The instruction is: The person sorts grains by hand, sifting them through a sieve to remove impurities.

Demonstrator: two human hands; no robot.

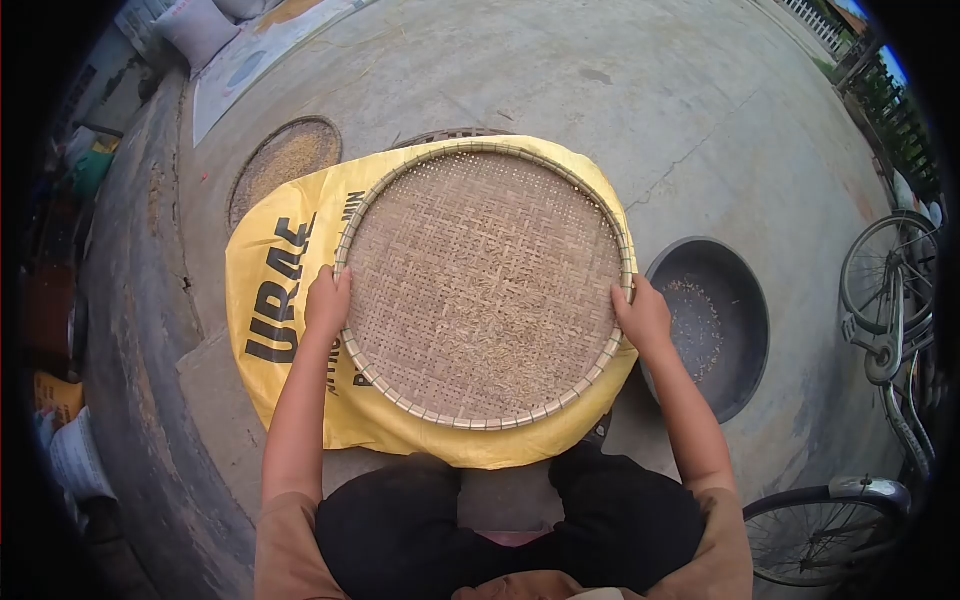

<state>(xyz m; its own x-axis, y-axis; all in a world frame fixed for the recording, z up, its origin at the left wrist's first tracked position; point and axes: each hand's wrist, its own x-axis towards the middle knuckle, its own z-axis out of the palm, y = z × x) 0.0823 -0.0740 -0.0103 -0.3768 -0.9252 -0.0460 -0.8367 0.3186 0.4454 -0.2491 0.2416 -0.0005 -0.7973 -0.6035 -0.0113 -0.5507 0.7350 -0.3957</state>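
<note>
A large round woven tray (420, 240) is held up in front of me, with pale grain (510, 325) spread thinly over its middle and lower part. My left hand (328, 300) grips its rim at the left, thumb on top. At the right rim, my right hand (643, 312) is closed in the same way. The fingers under the rim are hidden. Beneath the tray lies a yellow sack (265, 260) with black lettering, flat on the ground.
A dark grey basin (745, 345) with some grain inside stands at the right. Behind the sack, at the upper left, lies a smaller woven tray (327, 135) of grain. Bicycles (885, 350) stand at the far right. Filled sacks (197, 32) lie at the top left.
</note>
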